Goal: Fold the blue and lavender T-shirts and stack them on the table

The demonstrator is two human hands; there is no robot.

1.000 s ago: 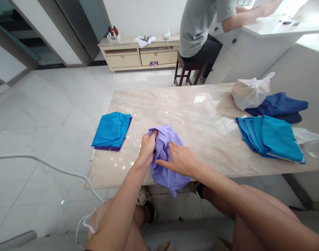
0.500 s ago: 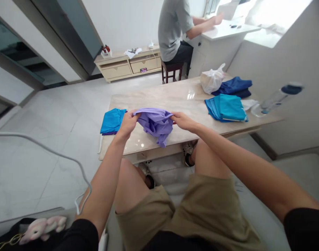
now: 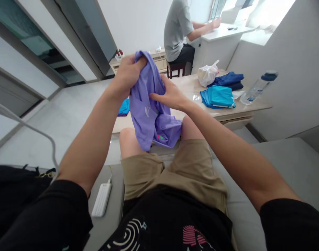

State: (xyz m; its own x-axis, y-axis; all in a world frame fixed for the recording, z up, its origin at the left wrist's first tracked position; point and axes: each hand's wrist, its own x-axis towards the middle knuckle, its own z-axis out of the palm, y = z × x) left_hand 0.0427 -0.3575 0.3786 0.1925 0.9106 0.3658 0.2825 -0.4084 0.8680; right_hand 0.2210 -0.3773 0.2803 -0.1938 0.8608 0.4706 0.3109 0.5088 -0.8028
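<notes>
A soft purple garment (image 3: 146,116), with a small white mark and pink and green print on it, hangs in front of me over my knees. Its cut is hidden by the folds. My left hand (image 3: 129,73) is closed round its top edge, holding it up above the table. At its right side my right hand (image 3: 171,94) grips the cloth, thumb across the front and some fingers tucked behind. Behind the garment, folded blue cloth (image 3: 123,108) over a darker purple piece lies at the table's left end, partly covered from view.
On the table's (image 3: 184,82) right lie folded turquoise clothes (image 3: 218,96), dark blue clothes (image 3: 228,80), a white plastic bag (image 3: 208,74) and a clear bottle (image 3: 258,89). A power bank (image 3: 102,199) rests beside me. Beyond, a person in grey (image 3: 175,33) sits at a white desk.
The purple garment has been lifted off the table and drawn closer, now hanging lengthwise. My left hand rose with it, while my right hand shifted to its side. The view has tilted.
</notes>
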